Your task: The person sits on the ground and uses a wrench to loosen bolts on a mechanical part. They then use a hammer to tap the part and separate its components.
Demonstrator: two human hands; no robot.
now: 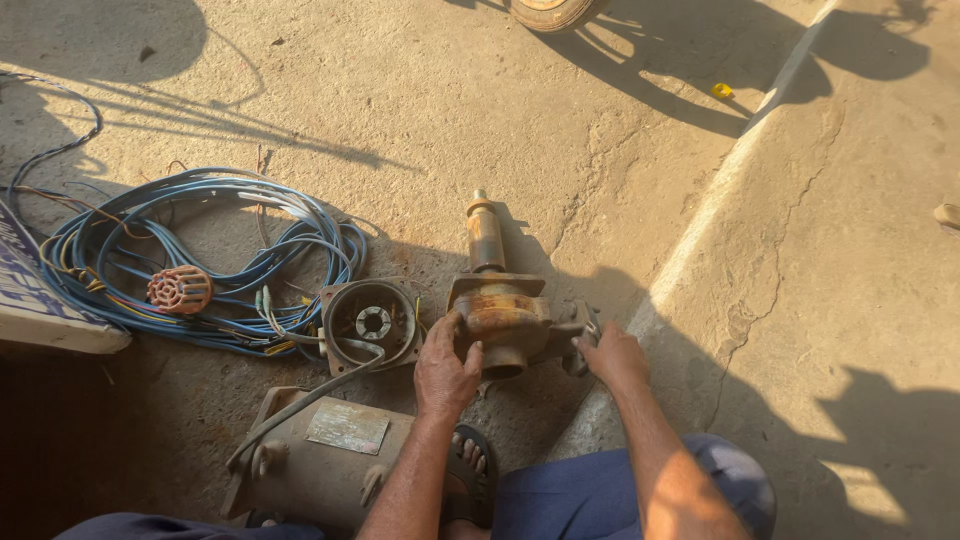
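1. A rusty pump (pixel 503 315) stands on the concrete ground (pixel 430 110) in front of the crouching person, its shaft (pixel 485 235) pointing away from them.
2. The left hand (pixel 446 368) lies on the pump's near left side, fingers curled over the rusty casing and thumb by its round opening.
3. The right hand (pixel 613 352) reaches the pump's right end; its fingers bend around a part there, but I cannot tell how firmly they grip.
4. Just left of the pump sits a round end cover (pixel 370 323), with a grey motor (pixel 325 455) nearer the person.
5. Further left lies a coil of blue cable (pixel 215 250) with an orange strainer (pixel 180 289) on it.
6. A sandalled foot (pixel 470 470) rests below the left hand.
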